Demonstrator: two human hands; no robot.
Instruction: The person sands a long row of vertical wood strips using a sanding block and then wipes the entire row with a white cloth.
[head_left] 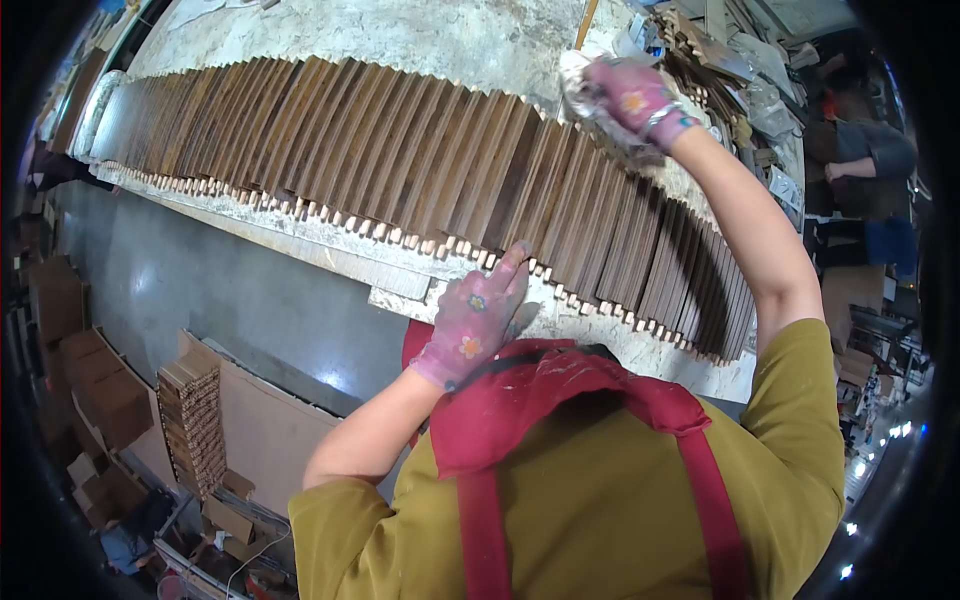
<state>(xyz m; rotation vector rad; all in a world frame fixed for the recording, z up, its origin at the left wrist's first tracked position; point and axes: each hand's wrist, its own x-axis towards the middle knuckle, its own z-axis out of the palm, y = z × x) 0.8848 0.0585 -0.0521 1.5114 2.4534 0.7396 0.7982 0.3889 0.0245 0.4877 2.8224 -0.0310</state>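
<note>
Dozens of brown wooden strips (410,150) lie in a row, left of and nearer than the right hand (638,98), which clutches a crumpled pale cloth (612,132) at their far edge. Nearer the body, the left hand (476,312), loosely open, touches their near ends. Wiping seems underway; the next stroke likely calls for light, even pressure.

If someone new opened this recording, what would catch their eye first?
Probably the long, curving row of brown wooden slats across the workbench, with pale pegs along its near edge. Next, the pink flowered gloves: the left hand at that edge, the right hand holding a crumpled whitish wad at the far edge.
</note>
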